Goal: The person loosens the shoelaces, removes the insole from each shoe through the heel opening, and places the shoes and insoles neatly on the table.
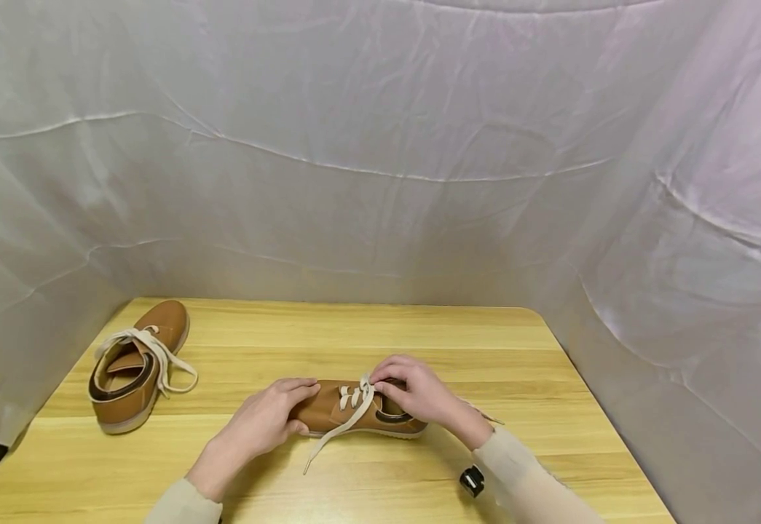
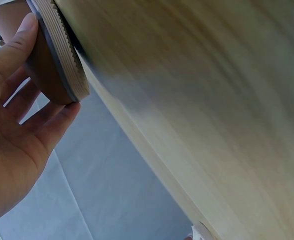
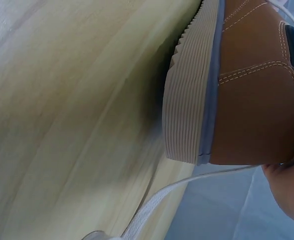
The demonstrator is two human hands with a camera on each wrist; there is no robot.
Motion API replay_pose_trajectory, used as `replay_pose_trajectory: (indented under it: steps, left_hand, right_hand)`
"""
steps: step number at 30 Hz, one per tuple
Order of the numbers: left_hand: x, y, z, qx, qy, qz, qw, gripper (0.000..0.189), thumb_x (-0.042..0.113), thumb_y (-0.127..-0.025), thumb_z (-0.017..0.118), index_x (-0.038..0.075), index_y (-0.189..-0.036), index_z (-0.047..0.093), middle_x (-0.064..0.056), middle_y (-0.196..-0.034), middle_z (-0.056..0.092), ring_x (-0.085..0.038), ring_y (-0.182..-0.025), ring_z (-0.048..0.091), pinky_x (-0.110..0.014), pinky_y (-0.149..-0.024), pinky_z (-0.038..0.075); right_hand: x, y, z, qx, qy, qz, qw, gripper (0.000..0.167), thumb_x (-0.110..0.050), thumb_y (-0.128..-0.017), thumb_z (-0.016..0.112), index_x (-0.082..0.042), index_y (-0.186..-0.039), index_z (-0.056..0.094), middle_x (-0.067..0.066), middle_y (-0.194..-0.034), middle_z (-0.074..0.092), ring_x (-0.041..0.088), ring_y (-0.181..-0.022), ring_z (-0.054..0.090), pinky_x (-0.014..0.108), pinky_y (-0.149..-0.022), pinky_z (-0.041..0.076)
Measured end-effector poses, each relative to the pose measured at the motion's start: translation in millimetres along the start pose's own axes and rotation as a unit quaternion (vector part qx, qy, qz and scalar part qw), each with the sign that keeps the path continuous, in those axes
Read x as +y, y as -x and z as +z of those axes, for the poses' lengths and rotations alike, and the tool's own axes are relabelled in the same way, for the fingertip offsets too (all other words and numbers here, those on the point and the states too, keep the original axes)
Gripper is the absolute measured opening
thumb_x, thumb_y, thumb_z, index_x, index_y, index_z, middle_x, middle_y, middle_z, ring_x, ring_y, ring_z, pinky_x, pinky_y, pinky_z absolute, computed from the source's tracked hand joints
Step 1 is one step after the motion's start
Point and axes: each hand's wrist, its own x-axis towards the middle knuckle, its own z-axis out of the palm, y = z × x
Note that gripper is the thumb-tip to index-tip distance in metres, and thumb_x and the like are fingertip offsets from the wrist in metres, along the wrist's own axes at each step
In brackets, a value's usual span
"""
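A brown leather shoe (image 1: 325,407) with a pale ribbed sole lies sideways near the front of the table, its toe to the left. My left hand (image 1: 262,418) grips the toe; in the left wrist view the thumb lies along one side and the fingers (image 2: 62,120) curl around the toe end. At the top of the lacing, my right hand (image 1: 416,389) pinches the cream shoelace (image 1: 354,416) by the shoe's opening. One loose lace end drapes over the near side onto the table. Another lace length (image 3: 161,192) trails behind the heel in the right wrist view.
A second brown shoe (image 1: 167,325) stands at the table's back left, its lace (image 1: 173,360) hanging loose over the side. The wooden table (image 1: 275,331) is bordered by grey fabric walls (image 1: 328,225) at the back and sides. A small black device (image 1: 472,480) sits at my right wrist.
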Motion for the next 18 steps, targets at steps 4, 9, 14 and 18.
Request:
replay_pose_trajectory:
  steps: [4,9,14,18]
  left_hand:
    - [-0.2,-0.4,0.0,0.000,-0.003,0.000,1.0000,0.068,0.020,-0.079,0.090,0.006,-0.140,0.065,-0.015,-0.143,0.063,-0.037,-0.127,0.062,-0.056,-0.096,0.058]
    - [-0.2,-0.4,-0.2,-0.002,0.001,-0.004,1.0000,0.068,0.020,-0.079,0.090,0.006,-0.140,0.065,-0.015,-0.143,0.062,-0.037,-0.127,0.062,-0.056,-0.096,0.058]
    - [-0.2,-0.1,-0.2,0.000,0.010,-0.007,0.9999,0.069,0.020,-0.078,0.090,0.005,-0.140,0.064,-0.015,-0.143,0.062,-0.038,-0.127,0.062,-0.057,-0.096,0.058]
    - [0.0,-0.1,0.1,0.002,0.011,-0.006,0.9999,0.068,0.020,-0.078,0.090,0.005,-0.139,0.065,-0.015,-0.142,0.063,-0.038,-0.126,0.062,-0.057,-0.096,0.058]
  right_hand:
    - [1.1,-1.2,0.6,-0.014,0.012,-0.013,0.9997,0.015,-0.010,-0.101,0.069,-0.013,-0.113,0.078,0.000,-0.115,0.073,0.018,-0.112,0.066,0.038,-0.098,0.057]
    - [1.3,-2.5,-1.4,-0.039,0.030,-0.038,0.9981,0.024,-0.009,-0.101,0.067,-0.015,-0.122,0.077,0.001,-0.122,0.073,0.021,-0.116,0.064,0.041,-0.098,0.056]
    - [0.2,-4.6,-5.0,-0.069,0.023,-0.043,0.9964,0.027,-0.009,-0.102,0.065,-0.015,-0.127,0.075,0.001,-0.126,0.071,0.022,-0.120,0.062,0.043,-0.102,0.054]
    - [-0.8,-8.9,-6.6,-0.076,0.012,-0.039,0.9963,0.021,-0.014,-0.105,0.063,-0.014,-0.121,0.076,0.000,-0.123,0.072,0.021,-0.119,0.064,0.043,-0.106,0.053]
